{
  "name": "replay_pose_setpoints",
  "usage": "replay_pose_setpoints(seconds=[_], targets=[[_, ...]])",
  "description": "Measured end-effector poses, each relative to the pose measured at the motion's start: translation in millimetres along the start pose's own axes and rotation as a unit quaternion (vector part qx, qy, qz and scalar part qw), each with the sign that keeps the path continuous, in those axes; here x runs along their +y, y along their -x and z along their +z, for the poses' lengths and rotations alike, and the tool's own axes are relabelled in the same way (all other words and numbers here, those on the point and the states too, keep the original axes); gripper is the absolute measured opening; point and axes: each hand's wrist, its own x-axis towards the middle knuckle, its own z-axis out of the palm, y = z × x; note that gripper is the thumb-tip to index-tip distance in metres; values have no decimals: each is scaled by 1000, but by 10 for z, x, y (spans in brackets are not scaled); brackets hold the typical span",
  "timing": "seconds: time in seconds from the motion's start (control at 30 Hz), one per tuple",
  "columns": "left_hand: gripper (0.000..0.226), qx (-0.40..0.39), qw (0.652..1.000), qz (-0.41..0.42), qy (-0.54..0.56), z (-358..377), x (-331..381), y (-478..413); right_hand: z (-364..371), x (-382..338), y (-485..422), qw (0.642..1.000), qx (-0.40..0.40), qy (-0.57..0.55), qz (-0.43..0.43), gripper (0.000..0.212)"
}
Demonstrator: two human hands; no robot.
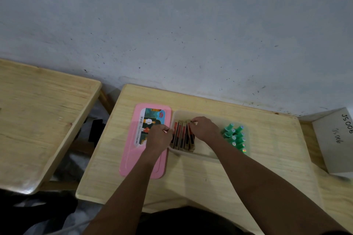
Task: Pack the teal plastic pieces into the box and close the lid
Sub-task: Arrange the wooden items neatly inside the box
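A translucent plastic box (205, 155) sits on the small wooden table. Several teal plastic pieces (235, 136) stand packed at its right end. At its left end several flat brown-and-red packs (182, 136) stand on edge in a row. My left hand (159, 135) grips the box's left rim beside the packs. My right hand (204, 128) pinches the top of the rightmost pack. The pink lid (133, 149) lies flat on the table left of the box, label side up, partly under my left forearm.
The wooden table (191, 181) stands against a grey wall. A second wooden table (38, 120) is to the left across a gap. A white card marked "JS 006" (336, 139) lies at the right edge.
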Motion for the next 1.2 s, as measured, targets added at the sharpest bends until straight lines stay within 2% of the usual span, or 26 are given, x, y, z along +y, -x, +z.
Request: replay_pose_setpoints(seconds=[0.23, 0.37, 0.5, 0.6, 0.73, 1.03, 1.1, 1.2], targets=[[24, 6, 1000, 2, 5, 7, 3, 8, 110, -41, 44, 997, 48, -9, 61, 35], [24, 10, 1000, 3, 6, 15, -2, 9, 194, -6, 64, 994, 8, -64, 85, 31], [24, 15, 1000, 6, 7, 23, -6, 12, 120, 45, 18, 989, -4, -131, 71, 22], [23, 16, 1000, 5, 9, 22, -10, 9, 36, 34, -7, 982, -39, -179, 47, 36], [23, 13, 1000, 6, 9, 25, -35, -5, 46, 27, -47, 986, -75, -147, 28, 42], [23, 5, 1000, 0, 11, 33, -42, -25, 90, 104, -37, 990, -79, -114, 8, 34], [24, 3, 1000, 0, 9, 35, -57, -31, 87, 134, -46, 992, -59, -110, 3, 32], [24, 2, 1000, 1, 8, 31, -64, -32, 90, 164, -26, 995, -51, -78, -27, 39]])
